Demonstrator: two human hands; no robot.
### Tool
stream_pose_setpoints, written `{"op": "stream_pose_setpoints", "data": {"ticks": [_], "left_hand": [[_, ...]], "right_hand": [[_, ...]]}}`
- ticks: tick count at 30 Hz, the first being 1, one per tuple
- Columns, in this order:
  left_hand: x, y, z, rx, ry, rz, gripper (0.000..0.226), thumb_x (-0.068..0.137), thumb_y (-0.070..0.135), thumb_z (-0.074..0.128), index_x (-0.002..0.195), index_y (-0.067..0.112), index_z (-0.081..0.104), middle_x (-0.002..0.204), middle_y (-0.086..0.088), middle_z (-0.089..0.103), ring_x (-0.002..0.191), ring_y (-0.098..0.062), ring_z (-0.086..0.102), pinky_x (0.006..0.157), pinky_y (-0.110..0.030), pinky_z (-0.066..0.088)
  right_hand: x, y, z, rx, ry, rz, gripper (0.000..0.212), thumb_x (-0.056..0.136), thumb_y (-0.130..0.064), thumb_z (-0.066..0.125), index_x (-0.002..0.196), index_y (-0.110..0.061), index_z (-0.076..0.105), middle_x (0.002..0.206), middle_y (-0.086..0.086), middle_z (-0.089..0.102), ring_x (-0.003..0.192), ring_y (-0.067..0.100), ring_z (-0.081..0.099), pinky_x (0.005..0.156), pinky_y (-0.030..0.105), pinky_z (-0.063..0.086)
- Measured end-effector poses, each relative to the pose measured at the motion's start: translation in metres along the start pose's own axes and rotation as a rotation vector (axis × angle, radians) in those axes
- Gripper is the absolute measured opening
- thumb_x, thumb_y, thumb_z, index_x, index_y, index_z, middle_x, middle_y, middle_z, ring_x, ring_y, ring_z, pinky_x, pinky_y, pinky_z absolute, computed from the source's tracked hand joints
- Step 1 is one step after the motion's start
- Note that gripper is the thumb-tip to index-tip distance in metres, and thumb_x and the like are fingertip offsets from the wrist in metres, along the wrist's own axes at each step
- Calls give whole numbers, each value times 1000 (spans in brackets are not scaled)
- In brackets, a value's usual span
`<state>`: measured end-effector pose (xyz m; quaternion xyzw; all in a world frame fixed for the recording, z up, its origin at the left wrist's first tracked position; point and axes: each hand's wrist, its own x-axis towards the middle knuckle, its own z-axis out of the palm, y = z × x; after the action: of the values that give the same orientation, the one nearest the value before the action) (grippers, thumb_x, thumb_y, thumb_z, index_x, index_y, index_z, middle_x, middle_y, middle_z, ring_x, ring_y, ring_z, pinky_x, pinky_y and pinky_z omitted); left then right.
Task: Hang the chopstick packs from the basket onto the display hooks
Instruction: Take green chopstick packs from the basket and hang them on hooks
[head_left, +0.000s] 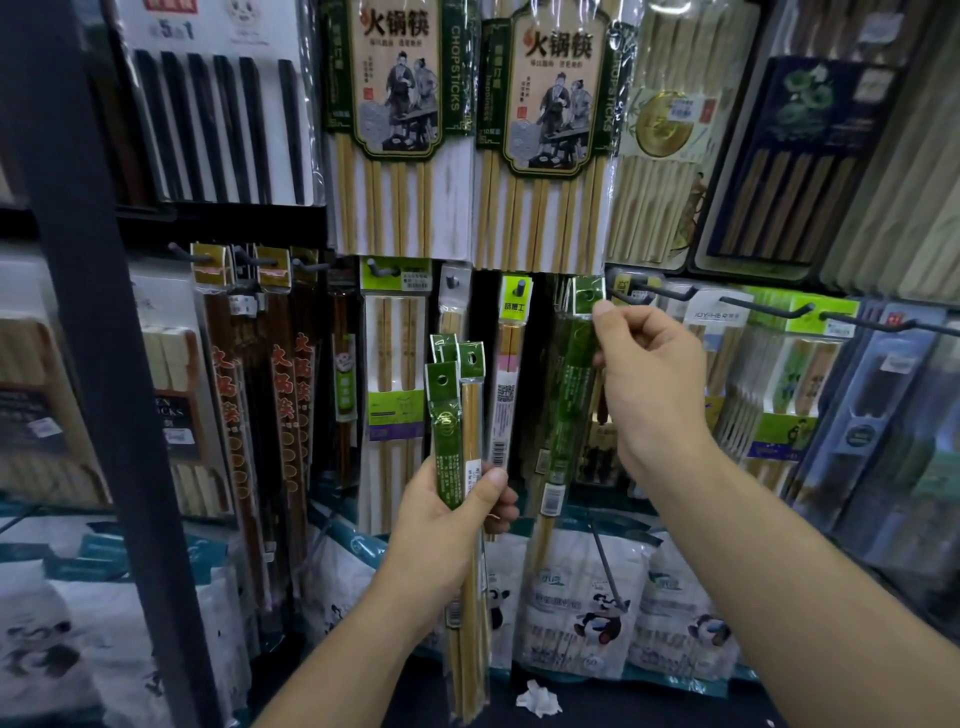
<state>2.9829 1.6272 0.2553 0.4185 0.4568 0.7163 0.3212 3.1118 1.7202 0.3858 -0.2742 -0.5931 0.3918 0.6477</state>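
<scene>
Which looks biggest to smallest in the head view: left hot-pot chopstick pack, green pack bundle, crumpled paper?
1. Left hot-pot chopstick pack.
2. Green pack bundle: longer but narrower, and nearer the camera, so unsure.
3. Crumpled paper.

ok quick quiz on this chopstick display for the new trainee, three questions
1. True or false: the left hand grips just one of the green-labelled bamboo chopstick packs.
2. The right hand pinches: A) a shiny green header card; B) a bare black wire hook; C) a panda-printed bag.
3. Fill in: the left hand's packs have their hole-punched ends pointing ____.

Key: 1 false, several; 2 A; 3 up.
</scene>
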Motion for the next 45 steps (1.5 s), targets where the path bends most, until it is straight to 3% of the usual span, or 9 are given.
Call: {"op": "stream_pose_setpoints", "data": {"ticks": [11,18,25,27,33,35,38,41,45], "left_hand": [[0,-2,-2,-25,-37,-12,12,98,25,68,105,16,62,61,-1,55,57,-22,56,60,-31,58],[-1,3,-2,-28,-101,-23,40,70,71,79,86,38,65,60,3,50,51,-13,45,48,-29,44],[-1,4,-2,-186,-98,-82,17,90,47,68,85,31,72,69,2,57,53,-12,49,46,-26,41],[-2,6,-1,-182,-92,-76,19,93,47,67,85,30,72,73,0,61,55,-13,54,47,-26,45],[-3,9,1,-150,-107,-52,18,90,44,61,83,28,67,75,2,62,56,-12,54,47,-26,46],[-4,11,1,-119,-113,-43,18,90,45,61,83,29,66,73,2,61,55,-13,55,48,-26,47],[-5,14,1,-91,-125,-37,16,90,45,62,80,33,66,70,0,63,56,-14,59,49,-27,51],[-4,14,3,-86,-128,-28,14,93,42,64,82,36,68,72,-1,65,60,-17,63,52,-30,54],[-3,13,4,-88,-143,-22,8,92,40,66,89,34,69,76,-2,68,63,-19,66,54,-31,56]], "right_hand": [[8,3,3,13,53,39,28,99,-22,64,73,-13,63,63,3,46,61,8,47,55,4,43],[11,9,4,-12,68,29,28,99,-21,65,74,-10,62,61,2,45,55,7,44,56,4,44],[28,25,13,-99,97,53,26,98,-26,66,75,-14,63,60,-6,52,50,-1,48,55,6,43],[32,30,15,-116,116,57,29,98,-29,66,71,-17,62,59,-9,53,52,-4,51,58,4,42],[30,44,16,-118,154,116,26,97,-30,66,75,-16,62,67,-4,55,69,12,57,69,16,42],[22,45,13,-124,158,123,25,96,-30,66,76,-16,63,67,-6,55,66,5,57,65,13,42],[2,42,9,-138,64,112,24,97,-27,67,77,-14,67,64,-6,58,55,-4,51,58,5,43],[-19,31,7,-146,-162,110,19,97,-29,66,81,-23,74,74,-10,72,62,-7,58,59,8,46],[-32,18,8,-140,-329,95,14,96,-25,68,84,-23,76,73,-11,72,63,-4,60,60,9,48]]}}
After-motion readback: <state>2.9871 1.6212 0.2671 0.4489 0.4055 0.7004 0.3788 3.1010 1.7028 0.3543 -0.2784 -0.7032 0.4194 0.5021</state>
